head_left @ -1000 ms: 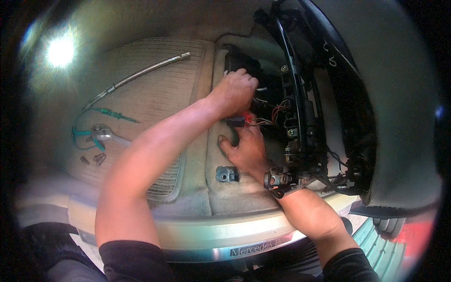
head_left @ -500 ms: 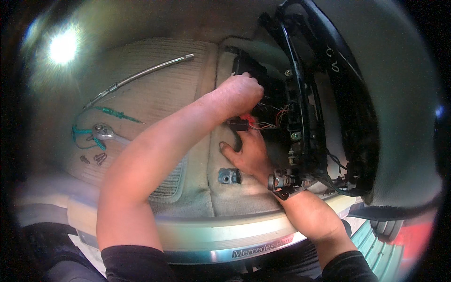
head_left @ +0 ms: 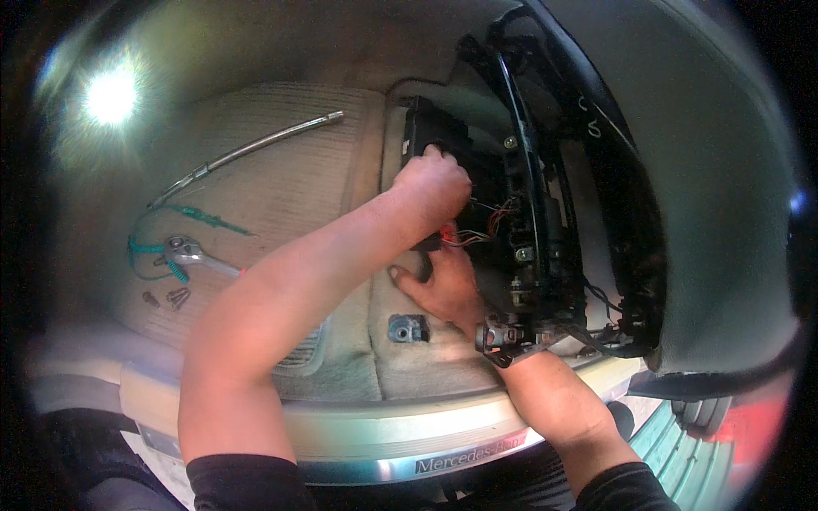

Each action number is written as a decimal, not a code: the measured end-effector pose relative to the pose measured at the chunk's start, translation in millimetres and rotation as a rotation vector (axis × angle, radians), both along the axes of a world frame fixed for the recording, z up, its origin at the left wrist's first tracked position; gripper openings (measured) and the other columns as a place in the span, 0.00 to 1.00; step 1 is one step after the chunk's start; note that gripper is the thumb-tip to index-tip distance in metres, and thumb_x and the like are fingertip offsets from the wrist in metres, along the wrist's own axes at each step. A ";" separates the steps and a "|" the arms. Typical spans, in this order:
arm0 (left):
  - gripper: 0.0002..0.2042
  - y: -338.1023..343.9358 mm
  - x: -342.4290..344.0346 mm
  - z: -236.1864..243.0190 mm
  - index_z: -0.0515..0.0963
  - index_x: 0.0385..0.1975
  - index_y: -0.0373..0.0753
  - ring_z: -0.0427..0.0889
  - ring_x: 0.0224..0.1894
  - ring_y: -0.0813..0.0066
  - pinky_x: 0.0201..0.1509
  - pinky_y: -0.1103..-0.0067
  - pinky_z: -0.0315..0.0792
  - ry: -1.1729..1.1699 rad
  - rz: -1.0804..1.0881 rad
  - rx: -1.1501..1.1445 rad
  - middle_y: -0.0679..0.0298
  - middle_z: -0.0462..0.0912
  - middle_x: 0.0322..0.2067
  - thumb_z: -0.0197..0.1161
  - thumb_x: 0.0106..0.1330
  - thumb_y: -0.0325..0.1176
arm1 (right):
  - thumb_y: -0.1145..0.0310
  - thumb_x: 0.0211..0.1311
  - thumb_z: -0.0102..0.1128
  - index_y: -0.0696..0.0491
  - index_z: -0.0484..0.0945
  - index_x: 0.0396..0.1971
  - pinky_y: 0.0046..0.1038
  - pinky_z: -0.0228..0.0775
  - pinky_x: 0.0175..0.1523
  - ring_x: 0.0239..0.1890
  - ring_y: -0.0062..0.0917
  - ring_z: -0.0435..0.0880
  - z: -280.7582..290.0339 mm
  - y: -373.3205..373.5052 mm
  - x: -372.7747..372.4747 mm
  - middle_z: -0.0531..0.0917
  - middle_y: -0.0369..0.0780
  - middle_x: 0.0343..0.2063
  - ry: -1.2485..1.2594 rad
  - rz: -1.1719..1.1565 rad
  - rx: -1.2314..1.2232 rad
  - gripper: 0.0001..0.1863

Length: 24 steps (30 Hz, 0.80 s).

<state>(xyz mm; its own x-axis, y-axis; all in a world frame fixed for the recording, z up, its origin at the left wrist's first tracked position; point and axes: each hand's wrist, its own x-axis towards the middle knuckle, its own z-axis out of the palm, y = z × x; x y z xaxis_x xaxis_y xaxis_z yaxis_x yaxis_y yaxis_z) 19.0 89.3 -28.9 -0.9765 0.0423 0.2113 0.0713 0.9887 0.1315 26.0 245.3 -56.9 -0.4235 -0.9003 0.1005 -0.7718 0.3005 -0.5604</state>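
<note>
My left hand point(head_left: 433, 183) is closed, its fingers curled down against a black plastic box point(head_left: 439, 126) beside the seat frame. What the fingertips hold is hidden. Just nearer, my right hand point(head_left: 443, 288) lies low over the carpet, thumb stretched out to the left and apart from the fingers. Those fingers run forward under my left wrist, where their ends are hidden. Next to them is a red connector part point(head_left: 447, 232), with thin wires point(head_left: 473, 238) leading right to the seat frame. My right wrist passes beneath a metal bracket point(head_left: 503, 334) at the frame's near end.
The black seat frame point(head_left: 532, 162) stands tilted on the right. A ratchet point(head_left: 183, 249), a green test probe point(head_left: 209, 220), a long metal bar point(head_left: 256, 149) and several bolts point(head_left: 176, 298) lie on the floor mat at left. A metal floor mount point(head_left: 407, 329) sits near the door sill point(head_left: 358, 430).
The whole view has shifted slightly. My left hand has come back a little over the connector, covering most of its black body; more of the black box shows. My right hand keeps its place.
</note>
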 end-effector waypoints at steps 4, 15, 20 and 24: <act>0.09 -13.3 -1.9 3.4 0.83 0.37 0.35 0.82 0.46 0.57 0.48 0.68 0.79 -0.067 -0.117 -0.065 0.55 0.84 0.38 0.63 0.59 0.32 | 0.58 0.51 0.69 0.56 0.76 0.55 0.45 0.58 0.69 0.63 0.51 0.67 0.0 1.0 -0.7 0.72 0.54 0.58 0.058 0.000 -0.039 0.31; 0.12 -20.7 13.3 -3.1 0.84 0.34 0.35 0.83 0.45 0.59 0.48 0.70 0.80 0.096 -0.114 -0.025 0.55 0.84 0.37 0.69 0.54 0.36 | 0.58 0.52 0.70 0.55 0.76 0.53 0.46 0.60 0.68 0.62 0.50 0.69 7.6 -1.2 5.9 0.74 0.53 0.56 -0.021 -0.029 -0.017 0.29; 0.09 -8.3 13.6 10.4 0.82 0.37 0.36 0.83 0.45 0.57 0.46 0.68 0.81 0.021 0.016 -0.013 0.55 0.83 0.39 0.63 0.59 0.31 | 0.60 0.52 0.70 0.55 0.75 0.54 0.44 0.62 0.66 0.61 0.49 0.70 0.1 -0.1 -0.1 0.75 0.53 0.55 0.068 0.014 -0.081 0.29; 0.07 -16.5 4.4 15.9 0.85 0.31 0.36 0.86 0.41 0.55 0.43 0.66 0.82 -0.091 -0.007 0.007 0.53 0.86 0.35 0.63 0.58 0.30 | 0.62 0.52 0.70 0.53 0.75 0.55 0.44 0.63 0.65 0.61 0.49 0.70 -5.8 -0.8 1.0 0.75 0.52 0.55 0.185 0.007 -0.121 0.29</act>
